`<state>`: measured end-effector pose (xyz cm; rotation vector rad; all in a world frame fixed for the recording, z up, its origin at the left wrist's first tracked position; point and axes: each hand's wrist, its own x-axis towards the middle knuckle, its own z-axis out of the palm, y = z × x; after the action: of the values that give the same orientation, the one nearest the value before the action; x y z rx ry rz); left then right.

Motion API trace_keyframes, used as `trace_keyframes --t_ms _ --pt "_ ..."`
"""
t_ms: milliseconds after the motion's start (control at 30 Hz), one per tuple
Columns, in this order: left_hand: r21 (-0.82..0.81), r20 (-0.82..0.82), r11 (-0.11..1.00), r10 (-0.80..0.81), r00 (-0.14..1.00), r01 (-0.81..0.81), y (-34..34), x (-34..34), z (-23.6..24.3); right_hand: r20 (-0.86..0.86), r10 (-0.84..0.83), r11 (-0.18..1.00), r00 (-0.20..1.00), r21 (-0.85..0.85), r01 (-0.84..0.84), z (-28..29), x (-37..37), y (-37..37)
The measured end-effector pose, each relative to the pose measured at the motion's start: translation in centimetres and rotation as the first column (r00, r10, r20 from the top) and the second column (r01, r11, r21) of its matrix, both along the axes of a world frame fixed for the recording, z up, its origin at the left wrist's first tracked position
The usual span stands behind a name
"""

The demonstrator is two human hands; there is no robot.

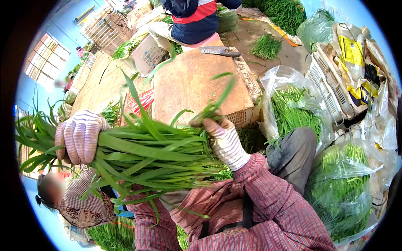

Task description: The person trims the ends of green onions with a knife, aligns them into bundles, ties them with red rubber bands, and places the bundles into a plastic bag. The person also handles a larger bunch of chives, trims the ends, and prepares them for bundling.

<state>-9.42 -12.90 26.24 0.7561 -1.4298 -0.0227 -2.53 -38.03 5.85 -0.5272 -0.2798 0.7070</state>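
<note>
A large bundle of long, flat green leaves (150, 154) stretches across the middle of the view. My left hand (79, 136), in a striped knit glove, grips it toward its left end, fingers curled over the top. At the bundle's right, my right hand (220, 136), also gloved, has thumb and fingers closed on some of the leaves, a few poking up above it. Beyond both hands is a worn board (197, 83) on a crate, with a broad knife (220, 51) lying at its far edge.
Co-workers sit ahead (192, 25) and at lower left (83, 196). Bags of greens lie at my right (293, 113) and lower right (339, 188), beside stacked plastic crates (335, 83). More crates (100, 29) stand at back left; loose greens (266, 46) lie on the floor behind.
</note>
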Motion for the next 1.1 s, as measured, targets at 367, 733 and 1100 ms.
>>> trace_keyframes --t_ms 367,733,1100 --pt "0.355 0.176 0.927 -0.198 0.964 0.125 7.7 -0.5 2.0 -0.231 -0.005 0.998 0.973 -0.067 -0.011 -4.7 1.5 -6.5" --pt "0.189 0.085 0.948 -0.274 0.958 0.255 4.6 -4.7 3.9 0.380 0.582 0.026 0.719 -0.893 0.450 -15.7 3.0 -9.8" --pt "0.067 0.004 0.973 -0.221 0.975 0.220 -0.6 -6.9 1.7 0.647 0.681 0.728 0.344 -0.546 -0.415 -1.7 3.3 1.1"
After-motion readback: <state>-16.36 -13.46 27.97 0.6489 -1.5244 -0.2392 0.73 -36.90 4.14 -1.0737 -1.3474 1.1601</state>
